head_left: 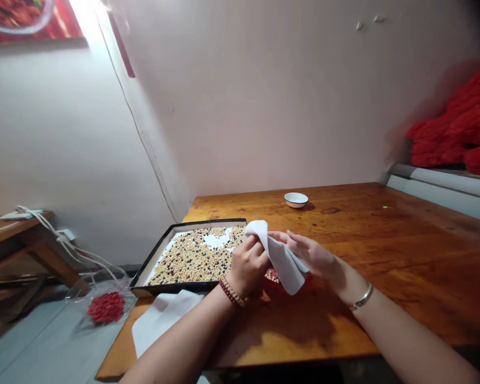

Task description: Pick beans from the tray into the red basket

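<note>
Over the desk (404,266), the left hand (250,264) pinches a white cloth (285,261), the right hand (314,255), loosely spread, is by it at three o'clock, and it looks partly done, with many little balls (192,258) left in the box (172,289) at nine o'clock and another cloth (164,314) at eight.

No writing, label, brand, number or sign can be read. The picture (32,21) high on the left wall bears no legible lettering, and the narrow red strip (121,48) to its right is too small to tell. Nothing readable shows on the shallow box (168,289) at left, the near white cloth (286,266) or the far bowl (296,200).
</note>
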